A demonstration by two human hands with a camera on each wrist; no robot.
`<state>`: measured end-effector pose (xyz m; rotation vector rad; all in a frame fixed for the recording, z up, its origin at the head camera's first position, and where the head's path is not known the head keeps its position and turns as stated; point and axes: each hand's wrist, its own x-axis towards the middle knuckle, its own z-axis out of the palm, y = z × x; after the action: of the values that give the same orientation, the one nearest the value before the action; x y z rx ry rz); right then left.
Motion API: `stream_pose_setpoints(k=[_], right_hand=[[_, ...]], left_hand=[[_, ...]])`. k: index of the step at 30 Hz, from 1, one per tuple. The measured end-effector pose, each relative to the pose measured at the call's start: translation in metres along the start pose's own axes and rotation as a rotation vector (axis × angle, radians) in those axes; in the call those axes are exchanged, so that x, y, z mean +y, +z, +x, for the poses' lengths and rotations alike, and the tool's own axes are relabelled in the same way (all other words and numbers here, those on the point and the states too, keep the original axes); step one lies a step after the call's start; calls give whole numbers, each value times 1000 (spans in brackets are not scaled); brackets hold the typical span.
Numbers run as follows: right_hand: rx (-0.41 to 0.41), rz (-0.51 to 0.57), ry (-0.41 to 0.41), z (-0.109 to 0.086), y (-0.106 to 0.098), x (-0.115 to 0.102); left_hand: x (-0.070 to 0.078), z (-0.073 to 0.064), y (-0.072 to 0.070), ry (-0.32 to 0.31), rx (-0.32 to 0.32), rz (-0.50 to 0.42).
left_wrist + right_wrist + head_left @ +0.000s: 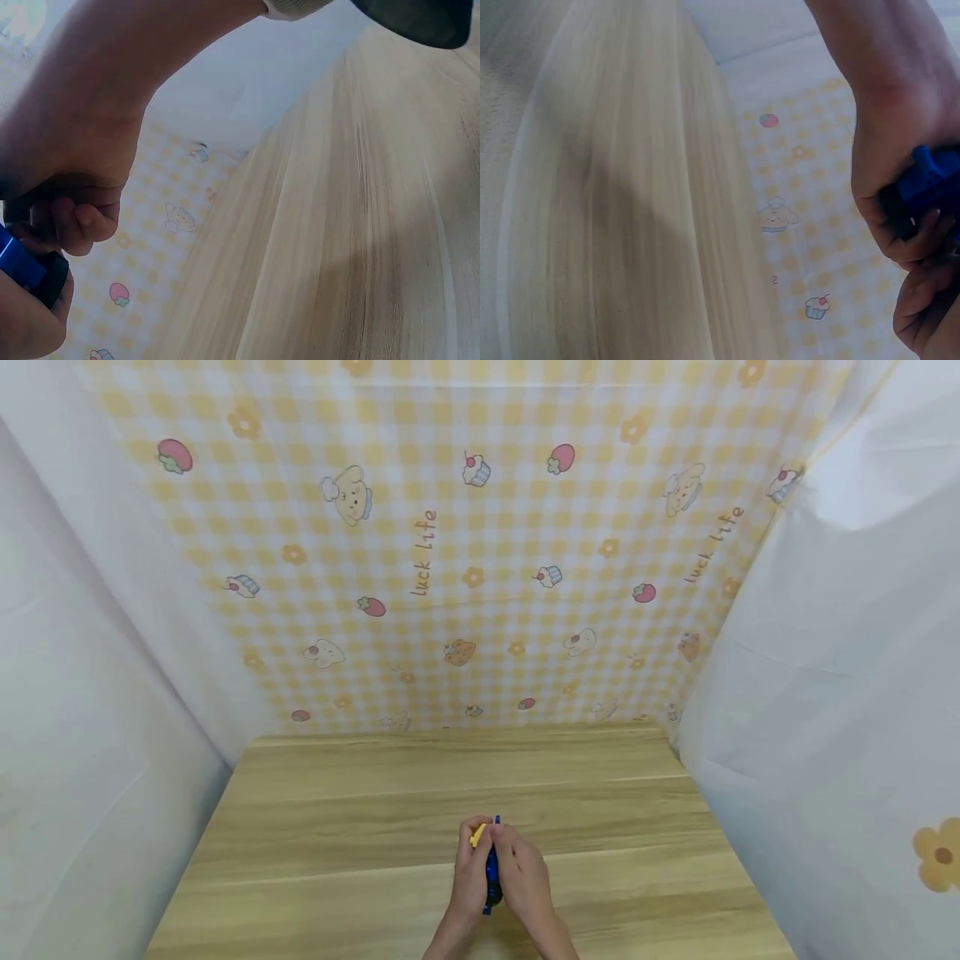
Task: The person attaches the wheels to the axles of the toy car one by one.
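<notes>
Both hands come together low in the middle of the head view around a small blue toy (492,866) with a yellow part (477,835) and a black, wheel-like piece. The left hand (471,881) grips it from the left, its fingers curled over the far end. From the other side the right hand (527,878) holds it, thumb near the top. In the left wrist view a blue block-shaped part (19,259) shows beside a black round piece (52,279). Blue parts (930,180) also show between the fingers in the right wrist view. Much of the toy is hidden, so its exact kind is unclear.
A wood-grain table (337,827) spreads beneath the hands. Behind it hangs a yellow checked cloth (480,535) with cartoon prints. White sheets flank the table on the left (90,693) and right (825,693).
</notes>
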<state>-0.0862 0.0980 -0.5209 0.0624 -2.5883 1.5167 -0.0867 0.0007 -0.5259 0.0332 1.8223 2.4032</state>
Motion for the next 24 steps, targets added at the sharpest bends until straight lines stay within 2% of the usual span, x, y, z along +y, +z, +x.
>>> stream_pose_setpoints(k=[5, 15, 17, 21, 24], right_hand=[[40, 37, -22, -1, 3, 3], [13, 131, -64, 1, 1, 12], [-8, 178, -39, 2, 2, 15], [-65, 263, 56, 5, 4, 22], [-93, 283, 147, 5, 4, 27]], left_hand=[[-3, 0, -2, -5, 3, -2], [-7, 2, 2, 26, 7, -30], [-8, 3, 4, 30, 24, -31], [-9, 3, 6, -56, 125, 15], [-9, 2, 7, -135, 173, 61]])
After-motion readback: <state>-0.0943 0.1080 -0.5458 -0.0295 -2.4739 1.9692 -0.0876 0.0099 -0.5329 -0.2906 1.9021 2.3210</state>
